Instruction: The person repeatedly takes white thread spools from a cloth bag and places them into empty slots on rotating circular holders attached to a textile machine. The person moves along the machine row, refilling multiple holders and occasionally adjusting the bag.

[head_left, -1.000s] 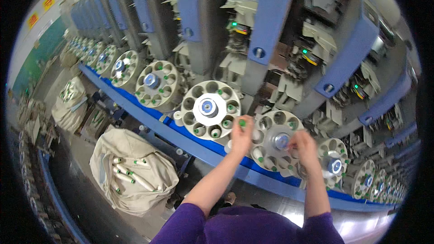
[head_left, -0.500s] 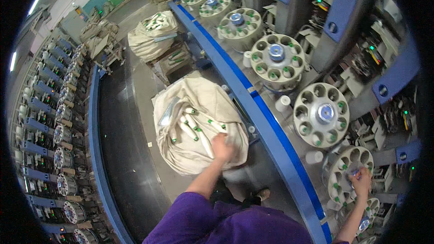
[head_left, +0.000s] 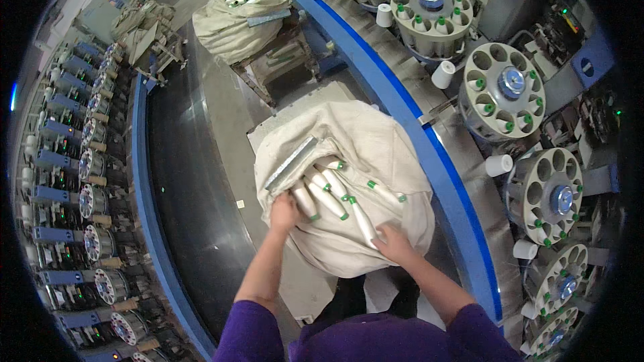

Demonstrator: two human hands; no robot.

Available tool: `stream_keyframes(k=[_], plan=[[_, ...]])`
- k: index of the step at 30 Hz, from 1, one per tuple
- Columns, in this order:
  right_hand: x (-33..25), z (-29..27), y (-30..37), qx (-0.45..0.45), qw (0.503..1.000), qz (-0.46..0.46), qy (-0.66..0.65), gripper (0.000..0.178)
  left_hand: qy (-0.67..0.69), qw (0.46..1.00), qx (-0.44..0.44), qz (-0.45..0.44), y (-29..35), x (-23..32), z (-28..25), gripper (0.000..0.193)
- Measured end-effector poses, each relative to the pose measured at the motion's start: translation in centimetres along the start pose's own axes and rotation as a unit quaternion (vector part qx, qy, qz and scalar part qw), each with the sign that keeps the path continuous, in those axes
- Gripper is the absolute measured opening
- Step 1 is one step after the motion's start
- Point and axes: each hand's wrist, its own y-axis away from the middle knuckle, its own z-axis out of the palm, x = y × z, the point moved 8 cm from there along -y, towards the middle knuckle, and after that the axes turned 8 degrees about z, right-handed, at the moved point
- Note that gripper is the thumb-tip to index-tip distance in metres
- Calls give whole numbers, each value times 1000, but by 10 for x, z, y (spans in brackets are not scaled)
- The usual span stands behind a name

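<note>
Down at the big cream cloth sack [head_left: 396, 137], the right hand [head_left: 394, 245] has curled fingers touching the lower end of a tapered white green-tipped bobbin [head_left: 361, 218], can't tell if it's gripped. The left hand [head_left: 284, 212], also partly curled, is right beside another bobbin [head_left: 304, 200], grip unclear too. More bobbins [head_left: 327, 201] lie between them. Past the blue metal rail [head_left: 443, 181] on the right sit round cream multi-pocket drums [head_left: 494, 97].
</note>
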Motion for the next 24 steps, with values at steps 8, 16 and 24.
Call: stream_keyframes(k=[8,16,24], plan=[[16,46,-38,-48,984,103,-138,60,214,962,125,-113,-13,1,53,53],[35,13,-19,-26,887,103,-450,56,568,774,161,-230,-6,17,109,34],[-22,-69,3,-140,797,112,-577,57,473,844,7,-252,8,35,154,51]])
